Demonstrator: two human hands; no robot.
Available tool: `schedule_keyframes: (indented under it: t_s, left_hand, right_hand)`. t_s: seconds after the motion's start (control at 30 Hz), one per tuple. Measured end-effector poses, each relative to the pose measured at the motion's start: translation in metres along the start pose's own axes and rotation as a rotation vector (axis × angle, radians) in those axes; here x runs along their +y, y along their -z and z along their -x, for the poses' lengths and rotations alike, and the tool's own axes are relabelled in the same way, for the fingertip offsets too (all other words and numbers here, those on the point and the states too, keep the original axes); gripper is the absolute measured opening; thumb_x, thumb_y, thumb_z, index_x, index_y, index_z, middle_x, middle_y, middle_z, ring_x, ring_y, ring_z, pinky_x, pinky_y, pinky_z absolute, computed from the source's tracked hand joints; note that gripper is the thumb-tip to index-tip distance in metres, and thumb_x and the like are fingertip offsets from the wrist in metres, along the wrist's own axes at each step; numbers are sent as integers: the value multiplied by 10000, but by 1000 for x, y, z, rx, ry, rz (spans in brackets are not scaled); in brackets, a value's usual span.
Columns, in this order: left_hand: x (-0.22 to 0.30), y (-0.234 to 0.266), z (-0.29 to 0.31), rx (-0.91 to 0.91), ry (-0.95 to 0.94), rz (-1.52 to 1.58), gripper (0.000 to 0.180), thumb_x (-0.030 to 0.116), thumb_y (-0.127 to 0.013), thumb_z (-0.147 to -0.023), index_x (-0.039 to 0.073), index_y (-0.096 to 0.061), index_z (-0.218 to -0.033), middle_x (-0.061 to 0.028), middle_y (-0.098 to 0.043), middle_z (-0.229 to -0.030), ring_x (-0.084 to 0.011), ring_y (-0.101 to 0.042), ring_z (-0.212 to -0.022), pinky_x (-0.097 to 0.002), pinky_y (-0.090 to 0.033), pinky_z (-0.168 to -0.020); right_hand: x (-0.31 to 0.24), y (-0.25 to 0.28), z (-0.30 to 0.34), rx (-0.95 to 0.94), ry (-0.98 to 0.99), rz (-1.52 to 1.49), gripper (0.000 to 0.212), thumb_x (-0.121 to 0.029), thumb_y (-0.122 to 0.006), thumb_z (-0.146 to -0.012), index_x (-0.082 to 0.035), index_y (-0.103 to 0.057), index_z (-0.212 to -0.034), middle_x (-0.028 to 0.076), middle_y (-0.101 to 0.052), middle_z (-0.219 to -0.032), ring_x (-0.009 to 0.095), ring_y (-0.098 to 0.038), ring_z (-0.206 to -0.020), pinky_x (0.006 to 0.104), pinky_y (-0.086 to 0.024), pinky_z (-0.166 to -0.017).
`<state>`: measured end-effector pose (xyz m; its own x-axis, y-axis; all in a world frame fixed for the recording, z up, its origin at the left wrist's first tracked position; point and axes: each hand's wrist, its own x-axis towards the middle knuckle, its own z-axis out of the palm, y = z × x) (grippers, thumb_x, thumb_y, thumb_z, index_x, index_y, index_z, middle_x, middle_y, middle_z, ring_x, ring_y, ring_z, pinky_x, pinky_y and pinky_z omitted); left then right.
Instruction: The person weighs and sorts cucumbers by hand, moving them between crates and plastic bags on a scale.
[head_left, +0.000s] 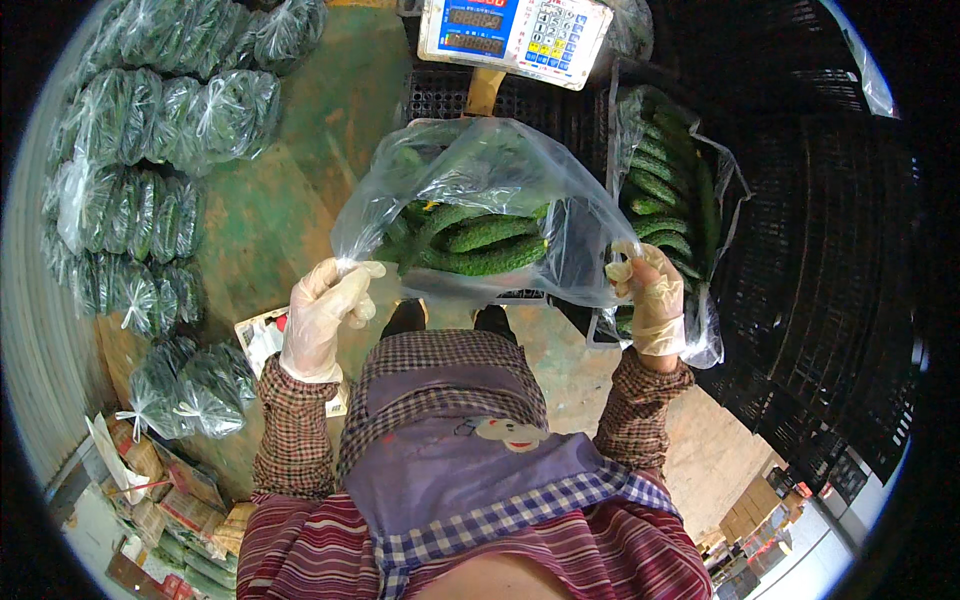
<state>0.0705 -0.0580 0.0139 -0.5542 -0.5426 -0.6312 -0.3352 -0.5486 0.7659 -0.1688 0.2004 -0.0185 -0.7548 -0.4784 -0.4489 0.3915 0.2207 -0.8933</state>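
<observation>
A large clear plastic bag (580, 235) is stretched wide between my two gloved hands. Inside it lie several dark green, bumpy cucumbers (490, 245), seen partly through the film. My left hand (335, 300) is closed on the bag's left edge, fingers curled. On the opposite side, my right hand (645, 285) pinches the right edge of the bag. Both hands wear thin, pale gloves. Just beyond the bag stands a weighing scale's display (515, 38), with a keypad on its right half. What supports the bag is mostly hidden beneath it.
A lined crate of cucumbers (660, 190) stands right of the bag, beside stacked black crates (800, 250). Tied bags of cucumbers (160, 115) are piled along the left wall. A small white box (262, 335) sits by my left forearm. Cardboard boxes (750, 510) lie at lower right.
</observation>
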Motion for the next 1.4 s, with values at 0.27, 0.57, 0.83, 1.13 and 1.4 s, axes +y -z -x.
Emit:
schedule_keyframes:
  t_s: [0.27,0.57,0.83,1.13,1.4]
  left_hand:
    - [40,-55,7,-81,-79,82,218,164,-521,-851,-18,-597,-756,49,-428,-526,-24,-325,-441,-206,-251,-432]
    - [47,-67,-12,-277,-124,88,143,154,-587,-814,14,-603,-791,24,-488,-600,-36,-412,-523,-210,-281,-473]
    - [72,-53,-22,-138,-355,-1,214,181,-524,-848,-10,-594,-785,37,-405,-533,-43,-327,-446,-208,-242,-430]
    - [58,-62,-10,-204,-140,-16,145,160,-624,-783,18,-591,-787,-43,-609,-683,-87,-515,-572,-223,-408,-561]
    - [19,-73,-15,-379,-128,96,113,54,-564,-780,6,-621,-865,-33,-619,-911,-109,-564,-831,-262,-430,-783]
  right_hand:
    - [-21,-50,5,-431,158,107,516,-430,-498,-869,55,-574,-1027,71,-625,-778,108,-557,-643,218,-417,-599]
    - [-43,-84,-1,-514,114,-274,770,-498,-541,-818,130,-391,-1237,232,-549,-1142,257,-598,-923,341,-451,-845]
    - [-62,-88,-16,-416,245,-311,742,-533,-535,-813,119,-482,-1163,182,-591,-1101,169,-614,-794,241,-437,-690]
    - [-59,-99,1,-593,191,-184,788,-535,-508,-831,123,-392,-1247,232,-508,-1206,259,-556,-1044,334,-440,-867]
    - [-42,-127,-35,-816,693,437,588,-441,-297,-944,-14,-337,-1345,135,-251,-1439,312,-205,-1339,344,-174,-1076]
